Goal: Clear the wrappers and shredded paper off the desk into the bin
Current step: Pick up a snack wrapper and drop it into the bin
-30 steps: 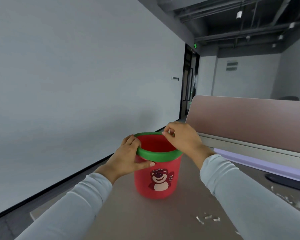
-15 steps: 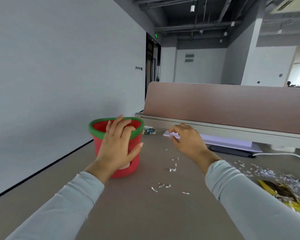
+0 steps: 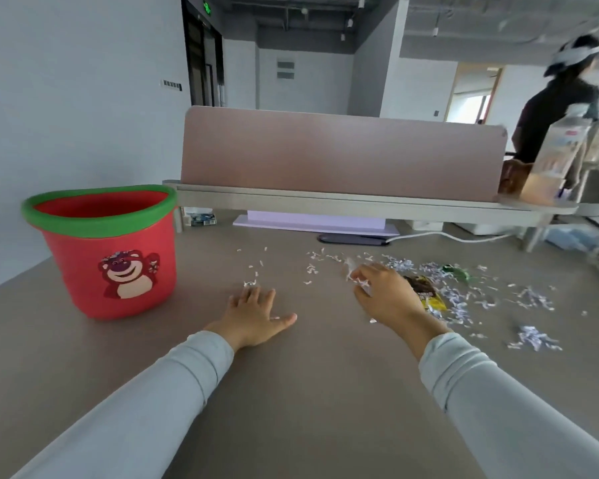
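Left hand (image 3: pixel 256 314) flat and spread on the worktop (image 3: pixel 291 392), right hand (image 3: pixel 382 293) pinching shredded paper (image 3: pixel 358 280) mid-frame beside a yellow wrapper (image 3: pixel 429 295); red bin (image 3: pixel 109 250) at left.

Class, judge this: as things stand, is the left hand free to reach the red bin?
Probably yes: the left hand lies flat and empty, with bare desk between it and the red bin.

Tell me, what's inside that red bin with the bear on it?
Only the bare red inner wall of the red bin shows below its green rim; no paper or wrappers are visible. The bin's bottom is hidden by its front wall.
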A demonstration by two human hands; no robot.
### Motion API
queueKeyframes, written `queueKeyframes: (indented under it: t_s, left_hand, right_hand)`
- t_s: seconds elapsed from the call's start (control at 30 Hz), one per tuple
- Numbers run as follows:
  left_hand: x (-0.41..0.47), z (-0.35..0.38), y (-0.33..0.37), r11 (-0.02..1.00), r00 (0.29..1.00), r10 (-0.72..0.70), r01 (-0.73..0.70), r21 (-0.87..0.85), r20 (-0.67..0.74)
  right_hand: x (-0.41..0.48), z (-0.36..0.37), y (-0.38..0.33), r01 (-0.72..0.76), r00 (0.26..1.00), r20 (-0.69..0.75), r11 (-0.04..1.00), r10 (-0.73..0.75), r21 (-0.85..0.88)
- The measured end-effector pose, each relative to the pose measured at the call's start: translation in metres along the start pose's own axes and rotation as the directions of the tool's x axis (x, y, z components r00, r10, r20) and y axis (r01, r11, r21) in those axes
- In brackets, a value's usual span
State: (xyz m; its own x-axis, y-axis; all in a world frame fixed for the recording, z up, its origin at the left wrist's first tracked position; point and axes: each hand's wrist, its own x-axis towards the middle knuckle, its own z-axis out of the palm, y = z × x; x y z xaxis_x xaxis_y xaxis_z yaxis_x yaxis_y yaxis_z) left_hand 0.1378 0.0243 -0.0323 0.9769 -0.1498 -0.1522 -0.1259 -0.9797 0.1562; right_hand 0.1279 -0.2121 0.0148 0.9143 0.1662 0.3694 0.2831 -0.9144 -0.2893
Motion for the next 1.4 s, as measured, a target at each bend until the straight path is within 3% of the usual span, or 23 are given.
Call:
queueKeyframes:
  t_s: [0.17, 0.3, 0.4, 0.5, 0.57, 0.7, 0.9, 1.03, 1.17, 1.27, 1.33, 1.4]
  left_hand:
    - [0.024, 0.010, 0.072, 0.986, 0.986, 0.168, -0.169, 0.012, 0.011]
    - [0.031, 0.017, 0.117, 0.934, 0.933, 0.356, -0.356, -0.010, 0.048]
    - [0.036, 0.020, 0.135, 0.884, 0.881, 0.467, -0.468, 0.004, 0.078]
    - [0.046, 0.020, 0.145, 0.883, 0.885, 0.460, -0.465, 0.064, 0.074]
    - [0.055, 0.021, 0.153, 0.892, 0.896, 0.441, -0.444, 0.090, 0.050]
    - [0.073, 0.022, 0.167, 0.890, 0.894, 0.447, -0.449, 0.081, 0.048]
    - [0.096, 0.022, 0.181, 0.862, 0.863, 0.505, -0.506, 0.041, 0.028]
    - [0.107, 0.020, 0.190, 0.824, 0.825, 0.565, -0.563, 0.064, -0.007]
    - [0.116, 0.021, 0.202, 0.786, 0.789, 0.614, -0.615, 0.071, 0.033]
    - [0.120, 0.022, 0.204, 0.786, 0.787, 0.610, -0.615, 0.059, 0.091]
    - [0.119, 0.022, 0.204, 0.790, 0.793, 0.606, -0.609, 0.067, 0.059]
    - [0.121, 0.020, 0.203, 0.806, 0.809, 0.587, -0.584, 0.101, -0.008]
  right_hand:
    - [-0.030, -0.009, 0.047, -0.157, 0.988, -0.019, 0.985, 0.156, -0.065]
    - [-0.057, -0.017, 0.082, -0.377, 0.926, -0.063, 0.914, 0.372, -0.150]
    - [-0.077, -0.021, 0.105, -0.480, 0.871, 0.035, 0.864, 0.490, -0.155]
    - [-0.091, -0.022, 0.114, -0.488, 0.819, 0.227, 0.848, 0.527, -0.209]
    - [-0.094, -0.020, 0.115, -0.475, 0.808, 0.268, 0.849, 0.524, -0.231]
    - [-0.081, -0.011, 0.124, -0.510, 0.812, 0.187, 0.828, 0.553, -0.235]
    - [-0.055, -0.015, 0.152, -0.587, 0.802, -0.050, 0.771, 0.595, -0.246]
    - [-0.057, -0.027, 0.164, -0.692, 0.716, -0.087, 0.688, 0.693, -0.219]
    - [-0.067, -0.027, 0.170, -0.794, 0.591, 0.026, 0.588, 0.806, -0.156]
    - [-0.071, -0.020, 0.162, -0.686, 0.703, 0.139, 0.717, 0.697, -0.128]
    - [-0.072, -0.019, 0.154, -0.580, 0.783, 0.198, 0.807, 0.590, -0.110]
    - [-0.071, -0.017, 0.151, -0.530, 0.810, 0.227, 0.841, 0.540, -0.108]
